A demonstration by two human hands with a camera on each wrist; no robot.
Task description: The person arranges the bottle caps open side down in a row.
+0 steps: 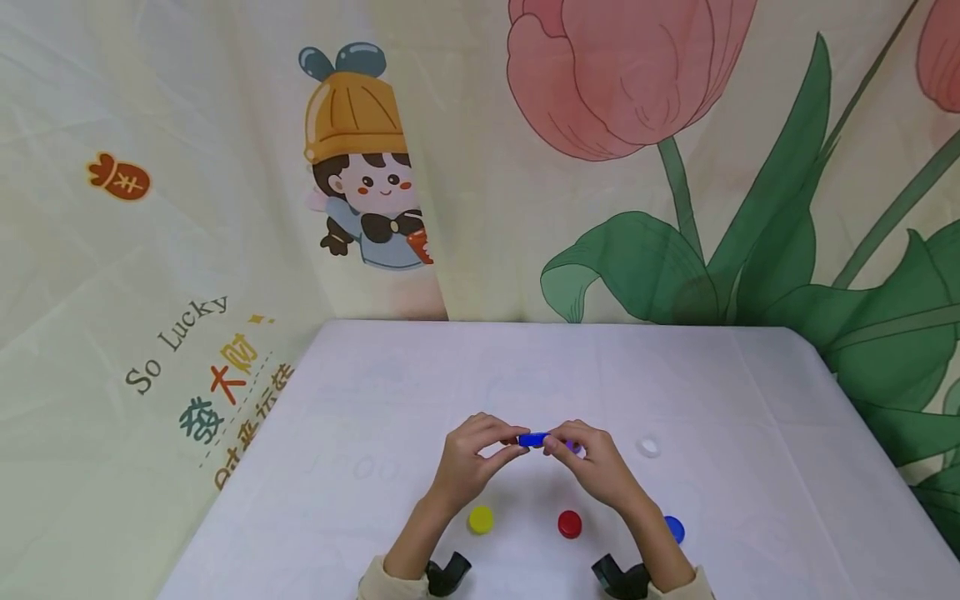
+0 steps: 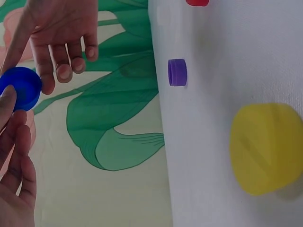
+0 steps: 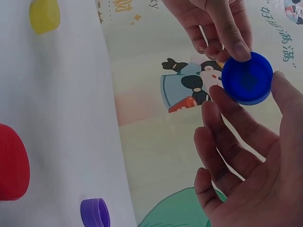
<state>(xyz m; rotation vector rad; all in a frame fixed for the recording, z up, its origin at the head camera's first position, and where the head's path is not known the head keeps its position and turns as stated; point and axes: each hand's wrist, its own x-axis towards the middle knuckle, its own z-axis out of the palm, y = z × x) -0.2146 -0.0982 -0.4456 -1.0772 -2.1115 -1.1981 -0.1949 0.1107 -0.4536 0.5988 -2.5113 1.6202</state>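
Between both hands, above the table, a blue bottle cap (image 1: 532, 440) is held edge-on to the head view. My left hand (image 1: 480, 457) pinches its left side, the thumb lying over the rim in the right wrist view. From the other side my right hand (image 1: 589, 460) pinches the cap between thumb and index finger, its other fingers loosely bent. The cap's hollow inside (image 3: 247, 78) faces the right wrist camera. A purple cap (image 2: 178, 72) stands on its edge on the table; in the head view the right hand partly covers it.
On the white table (image 1: 337, 500) lie a yellow cap (image 1: 482, 520) and a red cap (image 1: 570, 524), nearer than the hands. Another blue cap (image 1: 675, 528) is partly behind the right forearm. A white ring-like cap (image 1: 648, 447) lies to the right. A printed curtain (image 1: 480, 167) hangs behind.
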